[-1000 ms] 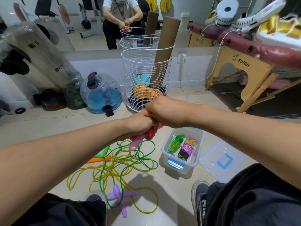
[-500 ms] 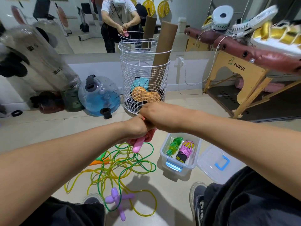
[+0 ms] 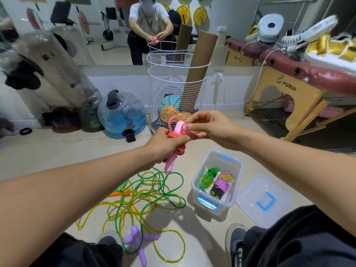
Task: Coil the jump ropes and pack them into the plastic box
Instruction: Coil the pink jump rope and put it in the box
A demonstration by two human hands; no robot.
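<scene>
Both hands meet above the floor: the left hand [image 3: 163, 145] grips a coiled pink plastic jump rope [image 3: 176, 139] around its wound middle, one pink handle hanging below the fist, while the right hand [image 3: 210, 126] pinches the other handle's rounded end between thumb and fingers (a loop of pink cord arcs up just beside it). Below and to the right, the clear plastic box with blue latches [image 3: 227, 201] stands open on the tile floor [image 3: 57, 149], holding a coiled green rope bundle [image 3: 208, 177] beside a purple-wrapped bundle with black handles [image 3: 221, 185]. Its clear lid with a blue handle [image 3: 264, 201] lies just beside it. Loose green and yellow ropes [image 3: 146, 195] sprawl tangled on the floor.
</scene>
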